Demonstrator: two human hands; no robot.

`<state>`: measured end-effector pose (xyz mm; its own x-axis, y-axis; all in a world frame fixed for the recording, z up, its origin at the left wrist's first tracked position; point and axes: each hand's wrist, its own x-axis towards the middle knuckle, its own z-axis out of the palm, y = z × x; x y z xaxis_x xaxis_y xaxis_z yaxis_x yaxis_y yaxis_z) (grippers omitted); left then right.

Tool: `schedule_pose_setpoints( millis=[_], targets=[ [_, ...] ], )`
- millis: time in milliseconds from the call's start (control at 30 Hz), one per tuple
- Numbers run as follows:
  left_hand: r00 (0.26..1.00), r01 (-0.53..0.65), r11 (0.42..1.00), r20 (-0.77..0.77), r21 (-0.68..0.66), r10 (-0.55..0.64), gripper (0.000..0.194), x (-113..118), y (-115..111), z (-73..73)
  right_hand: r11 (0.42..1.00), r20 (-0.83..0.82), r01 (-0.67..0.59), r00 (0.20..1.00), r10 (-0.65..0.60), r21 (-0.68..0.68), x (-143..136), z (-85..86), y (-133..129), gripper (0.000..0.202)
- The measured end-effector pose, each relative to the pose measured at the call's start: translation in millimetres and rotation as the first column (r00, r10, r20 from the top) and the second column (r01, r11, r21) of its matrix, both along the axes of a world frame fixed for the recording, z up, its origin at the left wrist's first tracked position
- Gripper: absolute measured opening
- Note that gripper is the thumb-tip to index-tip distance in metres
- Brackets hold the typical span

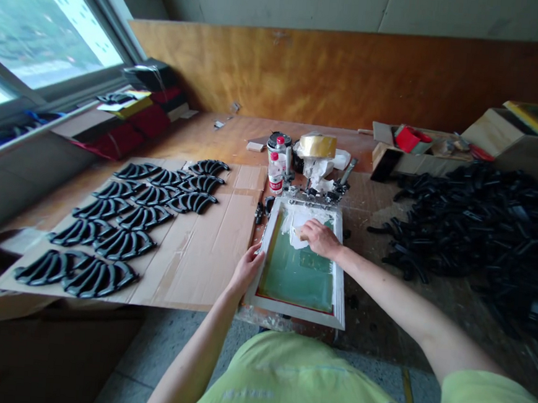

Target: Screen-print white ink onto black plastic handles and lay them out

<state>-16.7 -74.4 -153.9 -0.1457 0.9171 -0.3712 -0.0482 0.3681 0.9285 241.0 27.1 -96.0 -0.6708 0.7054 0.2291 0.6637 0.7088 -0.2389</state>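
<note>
A screen-printing frame [340,294] with a pale metal rim and green mesh lies in front of me on the table. My left hand [247,267] grips its left side, fingers at the rim. Over the upper part of the mesh, my right hand [321,238] is closed on a small squeegee [300,233], of which only a tan edge shows. White ink [299,219] is smeared on the mesh around it. Metal hinge clamps [313,196] hold the frame's far edge. What lies under the screen is hidden.
Rows of curved black parts [126,243] lie on a cardboard sheet [200,252] at left. A large heap of black parts [476,224] covers the right side. Behind the frame stand plastic bottles [276,174] and a tape roll [317,146]. Cardboard boxes [493,135] stand back right.
</note>
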Motion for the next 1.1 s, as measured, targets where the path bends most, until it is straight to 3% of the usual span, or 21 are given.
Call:
schedule_pose_setpoints(
  millis=[100, 167, 233, 333, 467, 533, 600, 633, 700, 767, 833, 900, 1000, 1100],
  targets=[
    [1.0, 0.016, 1.0, -0.002, 0.0, -0.016, 0.067, 0.1, 1.2, 2.4, 0.995, -0.031, -0.091, 0.995, 0.089, -0.037, 4.4, -5.3, -8.9, 0.016],
    [1.0, 0.025, 1.0, 0.011, -0.003, -0.025, 0.069, -0.3, 1.1, 8.8, 0.994, -0.077, -0.07, 0.995, 0.064, -0.081, 4.0, -0.4, -1.8, 0.012],
    [0.997, 0.049, 0.999, 0.053, -0.022, -0.048, 0.073, -2.0, 0.5, 21.8, 0.994, -0.123, 0.02, 0.992, -0.032, -0.104, -1.5, 11.2, 18.0, 0.022],
    [0.987, 0.095, 0.995, 0.133, -0.041, -0.089, 0.077, -7.5, 2.0, 52.4, 0.974, -0.14, 0.205, 0.966, -0.217, -0.096, -4.8, 35.4, 57.2, 0.053],
    [0.989, 0.091, 0.994, 0.112, 0.066, -0.098, 0.058, -10.8, 19.8, 100.3, 0.868, -0.255, 0.494, 0.836, -0.486, -0.035, 37.7, 55.8, 88.6, 0.052],
    [0.989, 0.049, 0.976, 0.128, 0.213, -0.078, 0.054, -6.7, 37.4, 122.0, 0.762, -0.377, 0.646, 0.694, -0.613, -0.049, 70.3, 48.8, 86.9, 0.04],
    [0.978, -0.009, 0.941, 0.199, 0.337, -0.062, 0.054, 0.7, 57.2, 139.9, 0.662, -0.392, 0.739, 0.577, -0.717, -0.125, 92.5, 28.4, 73.9, 0.031],
    [0.97, -0.028, 0.931, 0.236, 0.363, -0.063, 0.054, 4.9, 66.2, 146.5, 0.646, -0.356, 0.744, 0.565, -0.744, -0.171, 96.5, 14.6, 64.2, 0.028],
    [0.959, -0.053, 0.935, 0.279, 0.351, -0.051, 0.055, 14.0, 78.3, 152.1, 0.713, -0.253, 0.653, 0.666, -0.702, -0.256, 89.7, -14.3, 41.9, 0.022],
    [0.954, -0.129, 0.941, 0.298, 0.314, 0.032, 0.056, 24.7, 78.1, 144.4, 0.833, -0.174, 0.472, 0.83, -0.53, -0.288, 69.6, -36.6, 20.6, 0.026],
    [0.949, -0.176, 0.957, 0.297, 0.229, 0.104, 0.055, 38.8, 63.8, 123.1, 0.895, -0.106, 0.363, 0.91, -0.4, -0.258, 46.3, -46.1, 2.8, 0.03],
    [0.955, -0.057, 0.998, 0.294, 0.042, 0.042, 0.055, 56.6, 39.2, 93.9, 0.911, -0.066, 0.354, 0.925, -0.375, -0.212, 25.0, -43.3, -14.8, 0.021],
    [0.922, 0.177, 0.966, 0.374, -0.186, -0.098, 0.057, 82.4, 2.4, 53.5, 0.945, -0.095, 0.28, 0.95, -0.298, -0.169, -4.2, -30.8, -47.6, 0.012],
    [0.922, 0.106, 0.963, 0.386, -0.246, -0.003, 0.05, 85.9, -11.2, 30.8, 0.991, -0.152, 0.028, 0.987, -0.049, -0.133, -17.6, -27.7, -70.1, 0.019]
  ],
)
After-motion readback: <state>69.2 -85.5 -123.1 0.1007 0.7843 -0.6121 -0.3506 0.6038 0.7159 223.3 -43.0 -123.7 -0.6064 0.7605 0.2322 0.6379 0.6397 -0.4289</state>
